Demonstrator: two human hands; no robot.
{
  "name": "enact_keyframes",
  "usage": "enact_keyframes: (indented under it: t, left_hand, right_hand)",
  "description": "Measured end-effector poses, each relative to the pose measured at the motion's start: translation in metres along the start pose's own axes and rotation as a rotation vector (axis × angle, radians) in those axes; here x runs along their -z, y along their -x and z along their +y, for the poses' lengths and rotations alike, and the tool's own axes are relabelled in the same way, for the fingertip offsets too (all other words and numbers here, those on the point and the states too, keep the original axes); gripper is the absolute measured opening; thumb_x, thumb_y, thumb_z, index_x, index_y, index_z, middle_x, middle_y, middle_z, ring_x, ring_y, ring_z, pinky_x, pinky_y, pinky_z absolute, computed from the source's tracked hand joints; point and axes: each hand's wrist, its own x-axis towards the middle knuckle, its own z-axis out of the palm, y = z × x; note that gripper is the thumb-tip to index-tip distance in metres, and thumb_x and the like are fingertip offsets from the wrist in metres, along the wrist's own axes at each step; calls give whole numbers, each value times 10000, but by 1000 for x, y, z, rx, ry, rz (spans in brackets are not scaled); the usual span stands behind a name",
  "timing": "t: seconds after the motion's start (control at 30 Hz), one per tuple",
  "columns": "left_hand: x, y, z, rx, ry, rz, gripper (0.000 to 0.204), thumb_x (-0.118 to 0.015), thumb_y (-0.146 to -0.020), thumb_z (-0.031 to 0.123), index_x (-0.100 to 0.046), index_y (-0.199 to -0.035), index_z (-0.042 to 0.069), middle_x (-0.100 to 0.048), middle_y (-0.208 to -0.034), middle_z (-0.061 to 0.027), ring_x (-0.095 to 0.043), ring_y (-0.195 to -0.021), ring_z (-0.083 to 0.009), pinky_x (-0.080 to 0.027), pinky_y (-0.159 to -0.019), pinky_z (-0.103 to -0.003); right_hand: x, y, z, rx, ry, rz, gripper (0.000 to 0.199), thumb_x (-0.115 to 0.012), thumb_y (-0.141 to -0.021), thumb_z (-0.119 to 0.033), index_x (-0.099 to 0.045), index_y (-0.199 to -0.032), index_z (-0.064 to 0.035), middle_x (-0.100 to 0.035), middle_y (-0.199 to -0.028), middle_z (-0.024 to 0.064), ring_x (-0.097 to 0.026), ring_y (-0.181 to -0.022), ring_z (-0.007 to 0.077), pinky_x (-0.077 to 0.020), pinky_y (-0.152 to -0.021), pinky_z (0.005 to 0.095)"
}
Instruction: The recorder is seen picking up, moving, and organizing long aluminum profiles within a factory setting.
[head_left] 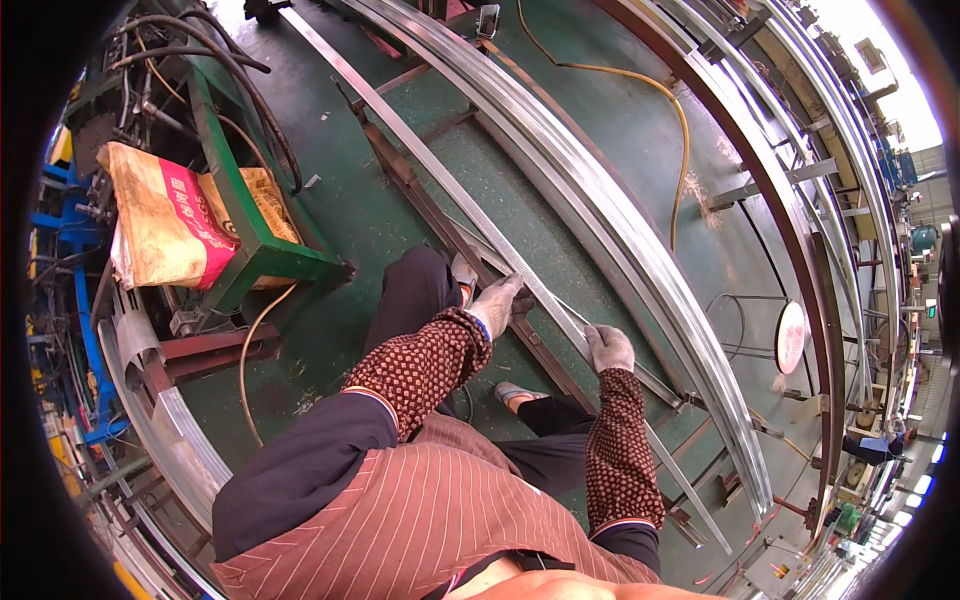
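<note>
A long, straight, silvery metal strip (430,163) runs diagonally from the upper left, past my body, to the lower right. My left hand (496,304), in a pale work glove, is closed at the strip's near-left edge, its fingertips partly hidden behind it. Farther down the strip, my right hand (610,349), gloved too, has its fingers curled over the opposite edge. Beneath the strip stands a dark brown steel rack (415,193), whose crossbars reach to the right.
A bundle of long metal profiles (620,215) rests on the rack, right of the strip. At left, a green steel frame (235,200) stands beside a stained sack (160,215). A yellow hose (683,130) crosses the green floor. A round-topped stool (790,338) is at right.
</note>
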Motion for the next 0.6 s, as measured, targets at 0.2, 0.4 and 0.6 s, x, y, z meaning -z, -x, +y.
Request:
enact_keyframes:
  t: [0.2, 0.4, 0.6]
  left_hand:
    - [8, -4, 6, 8, 0, -95, 450, -504, -1101, 434, -521, -1447, 147, -654, -1310, -36, -660, -1174, -234, -508, -955, -437]
    - [-7, 8, 15, 50, -92, -126, 480, -427, -1114, 497, -518, -1458, 174, -660, -1316, -37, -629, -1108, -221, -497, -987, -429]
    - [-22, 6, 15, 14, -160, -58, 625, -441, -1122, 430, -327, -1581, 21, -500, -1529, -180, -532, -1363, -347, -413, -1165, -485]
  right_hand:
    - [2, 10, -23, -66, -104, -321, 562, -689, -984, -501, -667, -1347, -72, -742, -1176, 175, -702, -1137, 281, -536, -972, 413]
    - [17, -2, -13, 35, -72, -122, 541, -679, -979, -518, -703, -1316, -96, -750, -1190, 163, -716, -1115, 280, -533, -987, 390]
    - [13, -13, 10, -57, -255, -3, 530, -648, -1006, -527, -716, -1304, -94, -763, -1170, 141, -713, -1119, 267, -529, -991, 373]
